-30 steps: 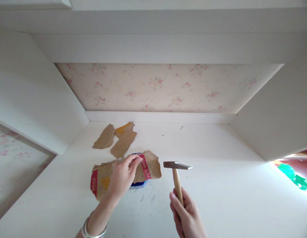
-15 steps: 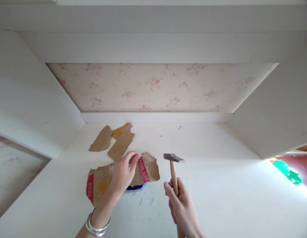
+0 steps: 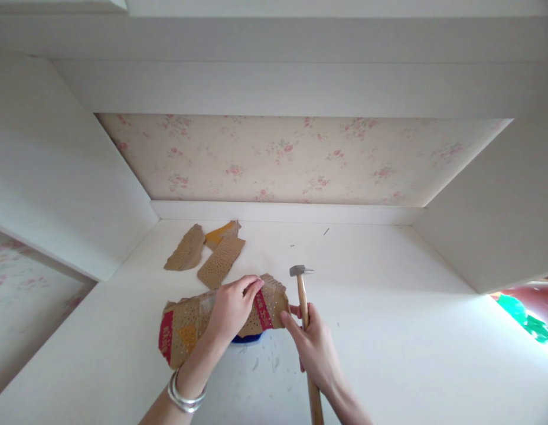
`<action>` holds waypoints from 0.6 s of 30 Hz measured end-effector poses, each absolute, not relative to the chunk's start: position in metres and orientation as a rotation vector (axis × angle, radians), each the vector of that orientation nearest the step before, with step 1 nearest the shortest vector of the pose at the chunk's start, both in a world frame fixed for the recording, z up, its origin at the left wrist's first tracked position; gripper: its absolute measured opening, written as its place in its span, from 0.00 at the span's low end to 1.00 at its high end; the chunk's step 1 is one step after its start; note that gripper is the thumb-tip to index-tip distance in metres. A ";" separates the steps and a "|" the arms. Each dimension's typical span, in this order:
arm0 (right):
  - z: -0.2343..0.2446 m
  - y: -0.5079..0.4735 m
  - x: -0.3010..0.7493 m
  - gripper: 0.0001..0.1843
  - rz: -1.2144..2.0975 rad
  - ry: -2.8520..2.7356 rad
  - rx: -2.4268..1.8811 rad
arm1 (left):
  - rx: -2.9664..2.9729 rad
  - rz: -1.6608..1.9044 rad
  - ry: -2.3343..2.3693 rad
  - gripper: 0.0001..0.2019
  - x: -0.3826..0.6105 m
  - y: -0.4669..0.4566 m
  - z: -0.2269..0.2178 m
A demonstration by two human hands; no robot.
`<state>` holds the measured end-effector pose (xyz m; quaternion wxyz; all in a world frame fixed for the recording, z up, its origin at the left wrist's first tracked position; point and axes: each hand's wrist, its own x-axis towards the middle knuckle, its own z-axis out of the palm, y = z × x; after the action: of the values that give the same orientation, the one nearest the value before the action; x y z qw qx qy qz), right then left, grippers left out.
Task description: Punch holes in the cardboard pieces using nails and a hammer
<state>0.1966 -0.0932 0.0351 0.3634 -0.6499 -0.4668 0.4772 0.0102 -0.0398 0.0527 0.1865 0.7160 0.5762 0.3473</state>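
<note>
A wide, torn strip of cardboard, punched with many small holes and crossed by red printed bands, lies across a blue object that is mostly hidden. Over the cardboard, my left hand has thumb and forefinger pinched together near its upper edge; what sits between the fingertips, if anything, is too small to make out. My right hand is closed around the wooden handle of a hammer, head up. The right thumb and a fingertip meet the cardboard's right edge.
Behind the cardboard lie several smaller torn cardboard pieces, some full of holes. Two thin nails rest farther back on the white surface. White side panels and a flowered back wall enclose it. Green plastic shows at far right.
My right hand has moved left with the hammer, up to the cardboard's right edge, and the hammer head has turned. My left hand keeps its pinch. The whole view has shifted slightly.
</note>
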 end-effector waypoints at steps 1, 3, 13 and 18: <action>0.034 -0.093 0.196 0.19 1.222 -1.218 -1.676 | 2.039 0.966 1.625 0.12 0.010 -0.039 0.051; 0.034 -0.092 0.195 0.18 1.219 -1.244 -1.688 | 2.073 0.945 1.644 0.12 0.010 -0.037 0.048; 0.038 -0.091 0.193 0.17 1.220 -1.205 -1.654 | 2.035 0.915 1.647 0.12 0.010 -0.036 0.043; 0.043 -0.092 0.194 0.21 1.225 -1.112 -1.628 | 1.976 0.948 1.599 0.12 0.010 -0.036 0.045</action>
<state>0.1943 -0.0921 0.0426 0.3988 -0.6432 -0.4394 0.4839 0.0098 -0.0356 0.0449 0.2125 0.7117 0.5760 0.3415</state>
